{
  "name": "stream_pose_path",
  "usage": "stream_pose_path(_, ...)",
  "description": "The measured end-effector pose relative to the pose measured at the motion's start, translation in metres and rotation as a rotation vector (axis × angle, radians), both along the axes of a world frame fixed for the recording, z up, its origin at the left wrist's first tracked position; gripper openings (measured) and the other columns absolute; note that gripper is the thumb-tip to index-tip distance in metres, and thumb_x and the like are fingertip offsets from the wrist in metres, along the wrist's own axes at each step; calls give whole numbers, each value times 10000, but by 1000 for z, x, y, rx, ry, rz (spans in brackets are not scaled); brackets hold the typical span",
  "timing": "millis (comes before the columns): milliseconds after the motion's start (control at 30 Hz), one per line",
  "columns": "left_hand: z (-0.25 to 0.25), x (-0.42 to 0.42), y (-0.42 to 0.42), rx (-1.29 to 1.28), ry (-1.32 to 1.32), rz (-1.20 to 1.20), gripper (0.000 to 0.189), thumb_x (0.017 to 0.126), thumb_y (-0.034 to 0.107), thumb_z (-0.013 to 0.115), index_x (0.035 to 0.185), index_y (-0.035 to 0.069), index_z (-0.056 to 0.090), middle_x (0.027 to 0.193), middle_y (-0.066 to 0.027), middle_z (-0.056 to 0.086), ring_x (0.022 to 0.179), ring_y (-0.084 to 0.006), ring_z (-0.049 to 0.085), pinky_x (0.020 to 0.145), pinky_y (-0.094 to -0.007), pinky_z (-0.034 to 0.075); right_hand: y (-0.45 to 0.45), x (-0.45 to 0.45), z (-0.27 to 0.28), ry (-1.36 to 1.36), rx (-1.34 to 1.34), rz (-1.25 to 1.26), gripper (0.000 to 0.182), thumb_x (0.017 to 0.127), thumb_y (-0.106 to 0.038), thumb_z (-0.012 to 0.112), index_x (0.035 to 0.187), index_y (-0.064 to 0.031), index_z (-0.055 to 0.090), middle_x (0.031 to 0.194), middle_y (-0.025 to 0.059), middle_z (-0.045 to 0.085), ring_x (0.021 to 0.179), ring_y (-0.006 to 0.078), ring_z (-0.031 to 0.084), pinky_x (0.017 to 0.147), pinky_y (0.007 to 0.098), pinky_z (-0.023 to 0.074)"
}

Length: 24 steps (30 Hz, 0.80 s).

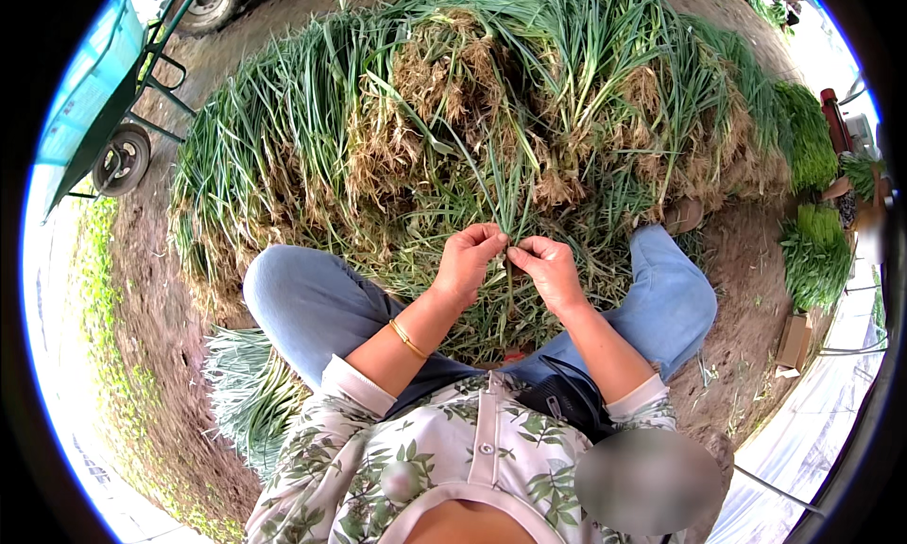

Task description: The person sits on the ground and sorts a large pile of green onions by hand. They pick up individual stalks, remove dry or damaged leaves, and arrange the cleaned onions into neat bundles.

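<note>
Between my knees, my left hand [471,257] pinches a green onion plant [509,204] with thumb and fingertips, its leaves pointing away from me. Close beside it, my right hand [549,267] has thumb and forefinger on the same plant, lower down the stem. The thin lower end hangs toward me. Beyond both hands rises a large heap of green onions [340,118] with brown, soil-covered roots [439,76]. Loose leaves and peeled scraps [489,317] cover the ground beneath my hands.
A bundle of green onions [255,395] lies by my left thigh. A green wheelbarrow [106,104] stands at the upper left, near a vehicle wheel [205,5]. At the right are green bundles [815,257] and a cardboard box [793,342]. Part of another person shows at the right edge.
</note>
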<state>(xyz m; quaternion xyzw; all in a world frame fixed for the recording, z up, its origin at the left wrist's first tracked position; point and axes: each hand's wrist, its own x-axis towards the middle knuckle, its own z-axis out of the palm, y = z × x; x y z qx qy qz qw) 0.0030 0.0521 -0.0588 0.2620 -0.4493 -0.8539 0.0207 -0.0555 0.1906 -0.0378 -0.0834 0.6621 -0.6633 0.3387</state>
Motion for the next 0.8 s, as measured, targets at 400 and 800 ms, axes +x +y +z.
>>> stream_pose_path(400, 24, -23, -50, 308, 69, 341, 79, 953, 87, 462, 893, 39, 479, 822, -109, 624, 749, -234, 644, 735, -376, 556, 34, 27, -35, 699, 642, 1024, 199, 765, -185, 618, 895, -36, 644, 807, 177, 624, 758, 353, 606, 675, 406, 482)
stream_pose_path(800, 3, 8, 5, -307, 0, -597, 39, 897, 26, 498, 888, 1, 528, 752, -42, 593, 708, -142, 581, 721, -272, 462, 17, -54, 3, -102, -185, -42, 281, 927, -265, 549, 1093, -41, 585, 980, 42, 632, 915, 143, 571, 742, 278, 420)
